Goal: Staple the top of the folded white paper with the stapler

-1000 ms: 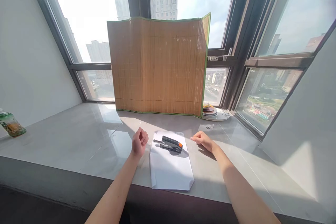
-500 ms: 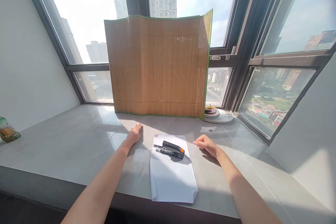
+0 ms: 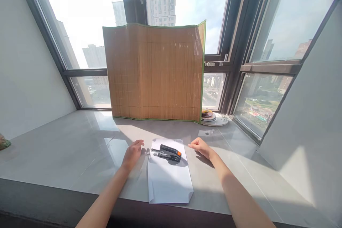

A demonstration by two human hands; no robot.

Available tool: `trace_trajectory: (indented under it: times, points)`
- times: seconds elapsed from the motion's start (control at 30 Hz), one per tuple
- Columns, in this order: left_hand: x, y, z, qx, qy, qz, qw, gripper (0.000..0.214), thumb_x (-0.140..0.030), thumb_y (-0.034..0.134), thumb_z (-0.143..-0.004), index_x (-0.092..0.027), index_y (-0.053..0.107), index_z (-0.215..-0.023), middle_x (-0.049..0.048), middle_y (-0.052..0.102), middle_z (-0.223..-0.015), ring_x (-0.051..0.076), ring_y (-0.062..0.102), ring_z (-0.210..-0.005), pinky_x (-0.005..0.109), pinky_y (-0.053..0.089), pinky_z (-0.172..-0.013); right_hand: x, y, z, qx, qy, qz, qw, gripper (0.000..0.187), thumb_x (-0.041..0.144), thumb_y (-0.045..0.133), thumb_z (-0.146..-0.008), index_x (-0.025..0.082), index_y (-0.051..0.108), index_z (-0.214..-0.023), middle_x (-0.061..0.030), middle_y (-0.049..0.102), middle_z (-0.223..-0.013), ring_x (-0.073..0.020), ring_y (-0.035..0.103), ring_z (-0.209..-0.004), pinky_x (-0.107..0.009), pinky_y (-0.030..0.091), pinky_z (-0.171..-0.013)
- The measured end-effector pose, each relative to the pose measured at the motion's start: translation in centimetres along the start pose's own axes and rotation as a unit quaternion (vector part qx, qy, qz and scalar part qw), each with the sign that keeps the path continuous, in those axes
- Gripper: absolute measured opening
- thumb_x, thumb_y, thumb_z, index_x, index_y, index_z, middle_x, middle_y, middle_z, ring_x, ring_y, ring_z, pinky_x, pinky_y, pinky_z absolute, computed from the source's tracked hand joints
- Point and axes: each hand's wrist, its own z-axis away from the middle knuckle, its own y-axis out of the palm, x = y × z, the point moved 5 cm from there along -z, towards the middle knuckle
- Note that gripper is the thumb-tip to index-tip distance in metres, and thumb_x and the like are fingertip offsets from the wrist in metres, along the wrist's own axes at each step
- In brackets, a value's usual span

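One black stapler [image 3: 171, 150], lying on white paper [image 3: 171, 183] on the sill [image 3: 80, 146]: probably best handled by its orange-marked end, with you keeping clear of the gaping metal end and the paper held flat. Your left grip [image 3: 133, 154]: released, near the metal end, not touching. Your right grip [image 3: 202, 148]: curled; whether it pinches anything small, you cannot tell here; stapler to its left, apart.

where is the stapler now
In the head view's lower middle, the stapler lies on the far half of the white paper, between the left hand and the right hand.
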Motion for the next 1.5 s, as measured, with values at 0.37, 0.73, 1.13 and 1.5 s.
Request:
trace_trajectory:
  times: [0.37, 0.73, 1.13, 1.5]
  points:
    - [-1.0, -1.2, 1.7, -0.064, -0.057, 0.182, 0.98, 0.034, -0.033, 0.06, -0.097, -0.021, 0.084, -0.118, 0.0094, 0.085, -0.109, 0.027, 0.079, -0.088, 0.043, 0.065, -0.088, 4.2, 4.4, -1.0, -0.093, -0.13, 0.119, 0.98, 0.062, 0.06, 0.061, -0.085, 0.025, 0.016, -0.06, 0.0053, 0.013, -0.062, -0.0109, 0.014, -0.062, -0.033, 0.01, -0.06]
    - [-5.6, -0.2, -0.3, -0.014, 0.046, 0.304, 0.951, 0.032, -0.036, 0.064, -0.1, -0.024, 0.087, -0.119, 0.0091, 0.08, -0.103, 0.023, 0.074, -0.095, 0.038, 0.061, -0.086, 4.2, 4.7, -0.7, -0.061, -0.136, 0.176, 0.973, 0.058, 0.052, 0.057, -0.089, 0.024, 0.015, -0.06, 0.0045, 0.014, -0.062, -0.0108, 0.014, -0.061, -0.033, 0.011, -0.06]
    - [-6.7, 1.9, -1.0, 0.096, -0.006, 0.332, 0.938, 0.013, -0.034, 0.084, -0.087, -0.023, 0.088, -0.092, 0.0066, 0.084, -0.097, 0.026, 0.079, -0.09, 0.037, 0.064, -0.082, 6.1, 6.3, -0.3, -0.093, -0.162, 0.145, 0.972, 0.05, 0.059, 0.067, -0.094, 0.022, 0.045, -0.068, 0.0025, 0.043, -0.069, -0.0145, 0.037, -0.068, -0.03, 0.032, -0.066]
    - [-6.6, 3.0, -1.0, 0.157, -0.048, 0.401, 0.901, 0.012, -0.031, 0.087, -0.079, -0.022, 0.089, -0.087, 0.0095, 0.084, -0.098, 0.026, 0.078, -0.095, 0.041, 0.066, -0.088, 5.3, 9.4, -0.6, 0.034, -0.156, 0.171, 0.972, 0.026, 0.041, 0.077, -0.091, 0.022, 0.062, -0.102, -0.0008, 0.064, -0.095, -0.0166, 0.052, -0.08, -0.031, 0.04, -0.071]
